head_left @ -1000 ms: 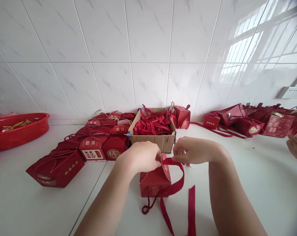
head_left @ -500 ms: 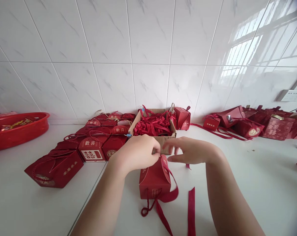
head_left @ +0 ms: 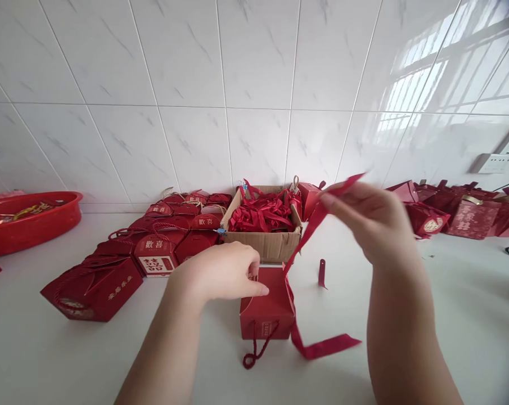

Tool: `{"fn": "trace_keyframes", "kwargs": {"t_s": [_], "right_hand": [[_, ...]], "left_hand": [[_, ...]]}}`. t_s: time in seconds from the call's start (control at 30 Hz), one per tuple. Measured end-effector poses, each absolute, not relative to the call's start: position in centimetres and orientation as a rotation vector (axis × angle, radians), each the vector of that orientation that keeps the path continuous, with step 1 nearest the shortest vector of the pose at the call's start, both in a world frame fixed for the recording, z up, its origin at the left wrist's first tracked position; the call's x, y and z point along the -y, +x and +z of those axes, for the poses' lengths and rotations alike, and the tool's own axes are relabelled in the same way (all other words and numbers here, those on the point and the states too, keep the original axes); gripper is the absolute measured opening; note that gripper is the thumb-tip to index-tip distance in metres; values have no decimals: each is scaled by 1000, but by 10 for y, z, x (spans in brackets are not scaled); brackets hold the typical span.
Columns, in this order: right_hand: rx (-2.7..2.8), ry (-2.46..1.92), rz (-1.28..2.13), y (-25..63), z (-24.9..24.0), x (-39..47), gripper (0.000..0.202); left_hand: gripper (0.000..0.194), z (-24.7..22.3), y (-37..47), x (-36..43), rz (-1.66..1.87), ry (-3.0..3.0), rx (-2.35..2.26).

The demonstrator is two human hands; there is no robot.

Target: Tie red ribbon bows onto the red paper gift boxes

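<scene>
A dark red gift box (head_left: 271, 304) sits on the white counter in front of me. A thin cord (head_left: 260, 354) hangs in a loop from its near side. My left hand (head_left: 226, 275) is curled over the box's left top edge, with the thumb resting on the lid; its other fingertips are partly hidden. Raised to the right, my right hand (head_left: 368, 216) pinches a red ribbon (head_left: 307, 230) between thumb and fingers. From there the ribbon runs down along the box's right side, and its lower end lies on the counter.
Behind the box stands a cardboard box (head_left: 275, 247) of tangled red ribbons. Finished-looking red boxes (head_left: 155, 250) are grouped at left, near a red basin (head_left: 35, 219). More red boxes (head_left: 473, 219) line the wall at right. A small ribbon piece (head_left: 322, 274) lies nearby.
My right hand has moved up and right from the box top, drawing the ribbon with it. The ribbon's lower part has shifted. My left hand has moved slightly left and down on the box.
</scene>
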State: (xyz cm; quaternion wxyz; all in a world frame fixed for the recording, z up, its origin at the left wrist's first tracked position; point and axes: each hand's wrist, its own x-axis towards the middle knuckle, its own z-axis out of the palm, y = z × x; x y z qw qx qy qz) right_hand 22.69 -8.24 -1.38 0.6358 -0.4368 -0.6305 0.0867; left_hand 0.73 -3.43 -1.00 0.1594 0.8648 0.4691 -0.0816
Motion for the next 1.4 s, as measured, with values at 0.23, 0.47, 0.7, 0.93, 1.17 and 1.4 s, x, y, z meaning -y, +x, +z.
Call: {"fn": "trace_keyframes", "kwargs": {"t_s": [0.23,0.47,0.7,0.93,1.17,1.4], "right_hand": [[933,-476,-104,224,-6,102,8],[1513,-926,626,224,-11,92,19],[2166,-1500,914,187,-45,42,30],[2306,-1593,912,184,-50,39,30],[2320,-1577,941,183,-51,35,29],[2308,-1604,963,184,-54,32,29]], "left_hand": [[20,-15,11,20,-295,2428,-1384],[24,-20,-2,6,-195,2424,-1375],[10,-15,-1,4,-231,2400,-1389],[18,-14,-2,5,-268,2366,-1418],[24,-18,-3,1,-289,2355,-1379],[23,-17,-2,1,-282,2336,-1374]]}}
